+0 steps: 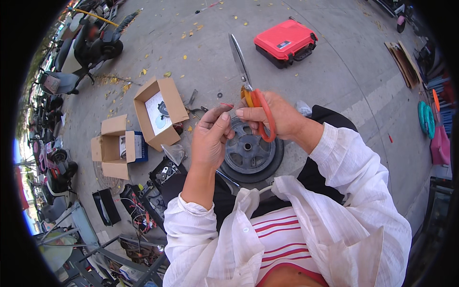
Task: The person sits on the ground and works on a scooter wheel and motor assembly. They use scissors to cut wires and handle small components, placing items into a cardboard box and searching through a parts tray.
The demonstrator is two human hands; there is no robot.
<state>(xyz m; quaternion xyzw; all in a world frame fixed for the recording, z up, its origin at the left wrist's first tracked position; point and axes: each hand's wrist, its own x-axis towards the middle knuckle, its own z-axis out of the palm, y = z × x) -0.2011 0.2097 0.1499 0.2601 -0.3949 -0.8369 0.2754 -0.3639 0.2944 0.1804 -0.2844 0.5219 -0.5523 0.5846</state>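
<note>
Orange-handled scissors point away from a person in a white shirt who leans over a dark spoked wheel lying flat between the knees. The right hand is wrapped around the scissor handles, its thumb reaching toward the left hand, whose thumb and forefinger are pressed together, apparently on a thin red piece too small to identify. Both hands hang above the wheel, fingertips near each other, the blades well clear of them.

Good practice here likely means bracing the forearms, keeping the pinch light but steady, and leaving the blade tips turned outward so no finger strays between the edges. The slim piece could easily slip, so a low hold directly above the wheel looks sensible.

Grey concrete ground spreads beneath, scattered with yellow leaves. Beyond the hands sits a red case; to the left stand a large cardboard box and a smaller carton, flaps spread, near a black tray and loose parts with red wires. Scooters line the ground's left edge; along its right edge are folded cardboard, a teal coil and a pink bag.
</note>
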